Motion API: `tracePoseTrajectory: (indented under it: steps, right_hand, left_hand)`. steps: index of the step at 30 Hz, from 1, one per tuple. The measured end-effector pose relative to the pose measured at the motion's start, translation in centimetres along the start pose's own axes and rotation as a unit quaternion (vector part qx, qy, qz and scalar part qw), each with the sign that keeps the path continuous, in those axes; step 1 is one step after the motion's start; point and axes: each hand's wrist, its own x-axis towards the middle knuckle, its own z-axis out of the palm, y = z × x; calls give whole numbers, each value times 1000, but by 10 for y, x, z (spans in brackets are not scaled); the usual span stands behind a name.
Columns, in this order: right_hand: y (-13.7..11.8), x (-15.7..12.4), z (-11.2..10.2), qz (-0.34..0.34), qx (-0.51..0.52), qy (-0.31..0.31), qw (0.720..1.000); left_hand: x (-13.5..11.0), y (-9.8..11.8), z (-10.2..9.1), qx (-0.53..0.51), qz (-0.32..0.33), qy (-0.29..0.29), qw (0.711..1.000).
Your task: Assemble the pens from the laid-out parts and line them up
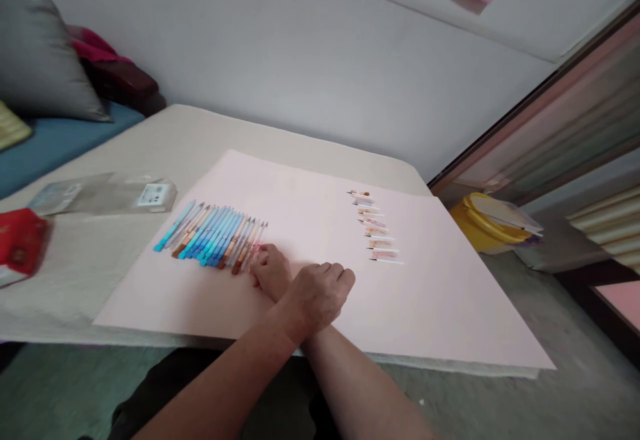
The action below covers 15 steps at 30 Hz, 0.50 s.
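Observation:
My arms cross over a large pale pink sheet (440,293) on a low table. My right hand (270,270) reaches left under the other arm, fingers pinched together at the right end of a row of pens (213,235), on the last pen (254,251). The pens, several blue and orange, lie side by side. My left hand (320,293) rests on the sheet just right of it, knuckles up and fingers curled under; what they hold, if anything, is hidden. A column of several small pen caps and refills (375,233) lies further right, apart from both hands.
A clear plastic package (100,193) and a red box (20,243) lie on the beige table (200,127) at the left. A grey cushion (40,60) sits at the back left. A yellow tub (480,223) stands on the floor at the right.

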Motion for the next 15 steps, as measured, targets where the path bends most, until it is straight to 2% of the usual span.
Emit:
tracePoseTrajectory:
  steps: [8,15]
  right_hand:
    - [-4,-2,-1,17,20,9,1000]
    - [-2,-1,-2,-34,-3,13,999]
  left_hand:
    - [1,0,1,-6,1,-8,1000]
    - [2,0,-1,-1,0,-11,1000]
